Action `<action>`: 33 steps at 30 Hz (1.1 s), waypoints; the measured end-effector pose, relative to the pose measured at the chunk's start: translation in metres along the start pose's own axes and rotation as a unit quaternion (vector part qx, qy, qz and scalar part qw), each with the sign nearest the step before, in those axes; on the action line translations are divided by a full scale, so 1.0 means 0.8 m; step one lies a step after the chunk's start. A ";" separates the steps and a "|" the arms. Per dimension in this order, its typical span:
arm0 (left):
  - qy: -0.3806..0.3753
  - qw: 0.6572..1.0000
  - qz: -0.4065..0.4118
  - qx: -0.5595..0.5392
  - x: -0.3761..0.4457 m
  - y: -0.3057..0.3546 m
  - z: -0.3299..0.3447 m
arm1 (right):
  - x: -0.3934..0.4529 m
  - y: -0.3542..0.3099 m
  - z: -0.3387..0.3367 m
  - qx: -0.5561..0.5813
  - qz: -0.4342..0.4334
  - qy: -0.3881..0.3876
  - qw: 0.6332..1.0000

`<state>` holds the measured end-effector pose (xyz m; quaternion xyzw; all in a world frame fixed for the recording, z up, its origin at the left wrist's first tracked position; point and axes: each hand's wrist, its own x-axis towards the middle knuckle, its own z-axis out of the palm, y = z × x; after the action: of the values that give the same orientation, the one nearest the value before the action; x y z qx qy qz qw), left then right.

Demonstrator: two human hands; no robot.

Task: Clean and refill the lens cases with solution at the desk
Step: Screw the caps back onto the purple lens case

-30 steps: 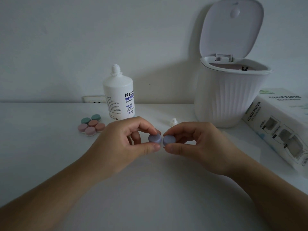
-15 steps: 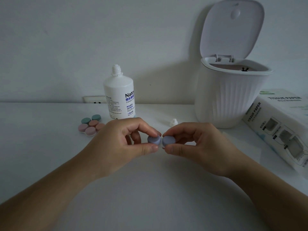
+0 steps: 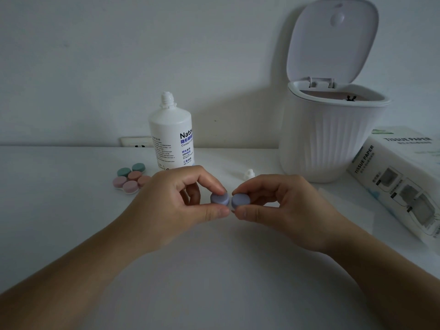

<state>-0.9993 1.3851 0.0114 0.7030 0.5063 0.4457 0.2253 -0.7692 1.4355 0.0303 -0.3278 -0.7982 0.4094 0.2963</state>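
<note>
Your left hand (image 3: 181, 201) and right hand (image 3: 283, 203) each pinch one cap of the purple case (image 3: 230, 200) between thumb and forefinger, held just above the desk (image 3: 214, 270). The uncapped bottle (image 3: 172, 136) stands behind, spare cases (image 3: 131, 178) to its left

The person's curled left hand (image 3: 181, 201) hides the base of the white plastic solution bottle (image 3: 172, 136) and the near edge of the cluster of pink, terracotta and green round lens cases (image 3: 131, 178). The bottle's fine print is too small to read. The white cardboard tissue box (image 3: 402, 184) and the white ribbed bin's raised lid (image 3: 332, 39) run past the frame's edges.
</note>
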 end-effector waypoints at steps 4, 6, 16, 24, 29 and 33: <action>-0.013 1.000 -0.015 -0.013 0.000 0.004 -0.002 | 0.001 0.000 0.000 0.013 0.000 0.013 1.000; -0.037 0.998 -0.016 -0.041 0.000 0.006 -0.002 | 0.001 0.000 0.000 0.014 0.000 0.010 1.000; 0.002 1.000 0.028 -0.007 0.000 0.010 0.001 | 0.001 0.000 0.000 0.010 -0.001 0.012 1.000; 0.038 0.999 0.004 -0.003 -0.001 0.009 0.002 | 0.001 0.001 0.001 0.002 0.002 0.009 1.000; 0.055 0.998 0.013 0.018 -0.002 0.010 0.003 | 0.000 0.001 0.001 -0.008 -0.002 0.006 1.000; 0.068 0.997 0.015 0.029 -0.003 0.014 0.006 | 0.000 0.000 0.002 -0.017 -0.011 0.001 1.000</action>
<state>-0.9897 1.3792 0.0163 0.6850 0.5226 0.4806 0.1632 -0.7704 1.4351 0.0294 -0.3244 -0.8081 0.3928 0.2957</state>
